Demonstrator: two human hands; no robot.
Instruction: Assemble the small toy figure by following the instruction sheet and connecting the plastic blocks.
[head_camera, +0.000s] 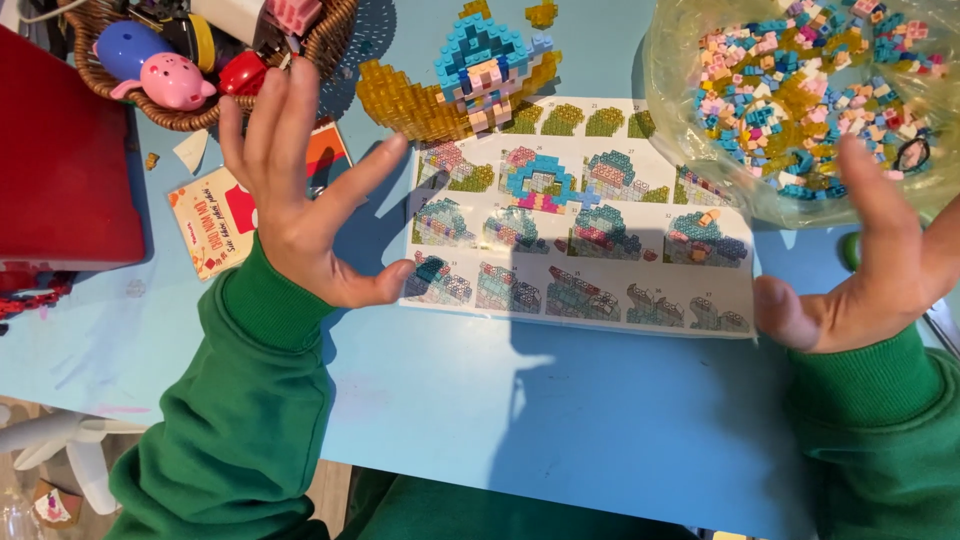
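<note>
My left hand (300, 190) is raised above the light blue table (560, 420), fingers spread wide, holding nothing; its thumb tip hovers by the left edge of the instruction sheet (580, 235). On the other side, my right hand (870, 265) is also open with palm inward, empty, just right of the sheet and in front of the clear bag of small bricks (800, 90). A partly built brick figure (470, 80), blue and pink on a yellow translucent crescent, stands at the sheet's far edge. Both arms wear green sleeves.
A wicker basket (330, 40) with plastic toys sits far left. A red box (60, 160) lies at the left edge, an orange card (215, 215) beside it. A white chair base (70, 450) shows below the table's near left corner.
</note>
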